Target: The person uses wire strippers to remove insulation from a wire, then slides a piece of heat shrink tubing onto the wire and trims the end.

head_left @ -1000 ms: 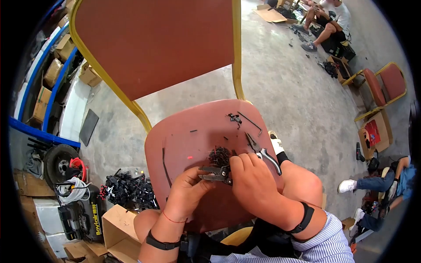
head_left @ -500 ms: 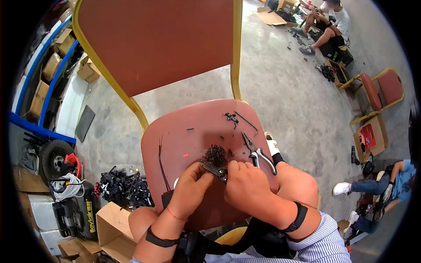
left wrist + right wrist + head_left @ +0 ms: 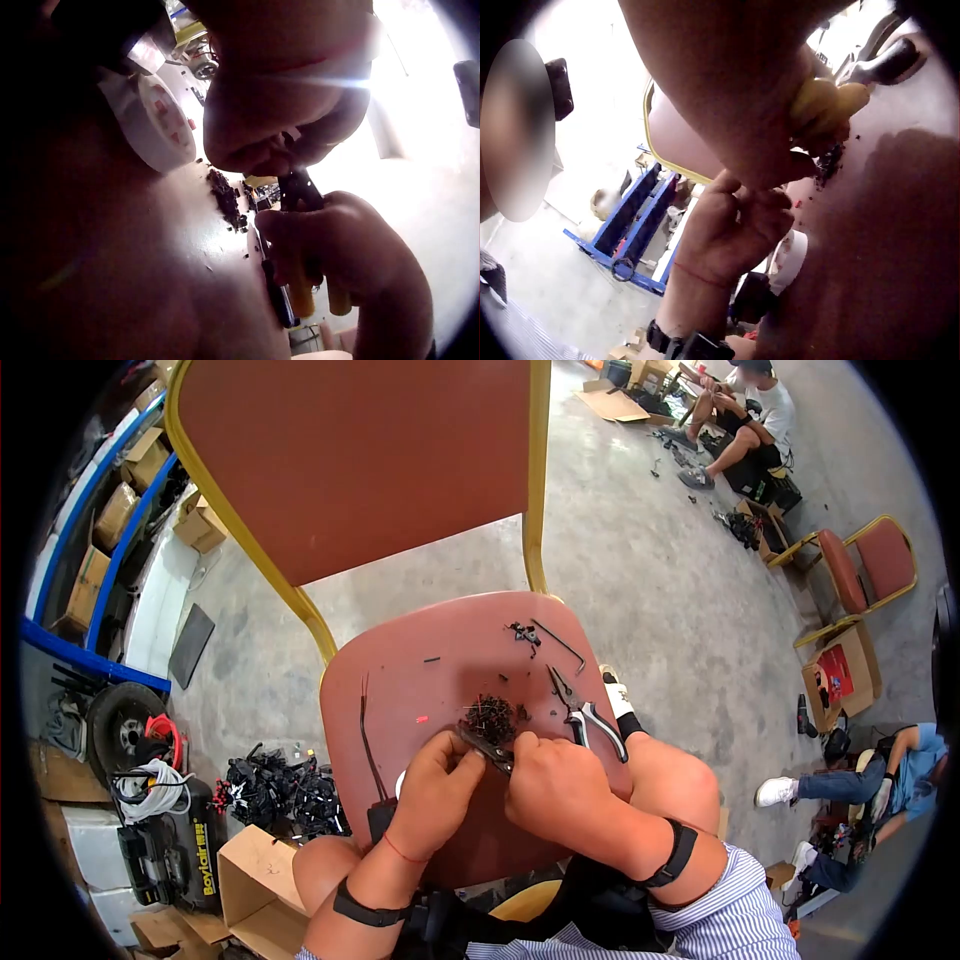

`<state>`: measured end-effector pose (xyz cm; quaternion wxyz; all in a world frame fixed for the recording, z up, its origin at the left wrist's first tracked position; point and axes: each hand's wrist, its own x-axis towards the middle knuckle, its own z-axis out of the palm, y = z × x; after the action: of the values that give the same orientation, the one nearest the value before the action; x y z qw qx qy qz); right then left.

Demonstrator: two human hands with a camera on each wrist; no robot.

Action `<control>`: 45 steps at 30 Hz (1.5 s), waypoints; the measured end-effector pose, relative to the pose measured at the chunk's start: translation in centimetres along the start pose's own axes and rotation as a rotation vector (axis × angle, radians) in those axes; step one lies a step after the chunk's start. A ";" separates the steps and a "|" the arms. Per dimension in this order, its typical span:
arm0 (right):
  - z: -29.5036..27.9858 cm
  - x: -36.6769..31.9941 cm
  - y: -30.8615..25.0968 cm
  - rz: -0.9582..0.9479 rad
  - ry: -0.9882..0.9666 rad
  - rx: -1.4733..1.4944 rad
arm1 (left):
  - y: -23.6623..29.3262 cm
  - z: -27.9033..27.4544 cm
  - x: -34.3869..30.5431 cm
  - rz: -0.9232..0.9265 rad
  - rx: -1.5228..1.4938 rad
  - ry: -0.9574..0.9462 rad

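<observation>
My right hand grips wire strippers with a flat dark head; their yellow handles stick out below the fist in the left wrist view. At the tool's head, the thumb and fingers of my left hand pinch a small part, mostly hidden by the fingertips. Both hands are close together over the near half of a red-brown chair seat. Just beyond the tool lies a heap of tiny black pieces.
Needle-nose pliers, a hex key and small black parts lie on the seat's right. A white tape roll is beside my left hand. An open carton and a black heap are on the floor at left.
The strippers have turned from nearly level to slanting, head up and left, and my right hand has come slightly lower and left. My left fingers remain at the tool's head.
</observation>
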<state>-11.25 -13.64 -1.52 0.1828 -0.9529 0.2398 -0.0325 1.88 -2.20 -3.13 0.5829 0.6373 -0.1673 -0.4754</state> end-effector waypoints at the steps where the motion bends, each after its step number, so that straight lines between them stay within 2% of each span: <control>1: 0.0 0.0 -0.1 0.015 -0.010 0.002 | 0.0 0.1 0.0 0.013 0.006 0.007; 14: -0.2 0.0 0.7 0.051 -0.029 0.136 | -0.1 0.3 -0.3 0.172 0.204 0.070; 19: -0.8 0.0 0.6 0.070 -0.019 0.178 | 0.2 0.4 -0.5 0.241 0.139 0.060; 23: -0.8 -0.2 0.5 -0.019 0.082 0.161 | 0.5 0.0 -0.8 0.330 0.178 0.067; 25: -0.5 -0.1 0.8 -0.079 0.133 0.138 | 0.6 -0.5 -0.8 0.282 0.158 0.043; 29: -0.8 0.1 0.3 -0.061 0.206 0.140 | 0.4 -0.9 -0.8 0.309 0.181 -0.009; 34: -0.8 0.2 0.0 -0.052 0.273 0.119 | 1.1 -0.6 -1.1 0.243 0.150 -0.043; 45: -0.8 0.2 -0.2 -0.039 0.272 0.074 | 1.3 -0.9 -0.8 0.099 0.080 -0.066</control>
<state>-11.09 -13.86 -0.72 0.1830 -0.9367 0.2425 -0.1739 2.61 -1.37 -1.75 0.5739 0.6352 -0.2366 -0.4596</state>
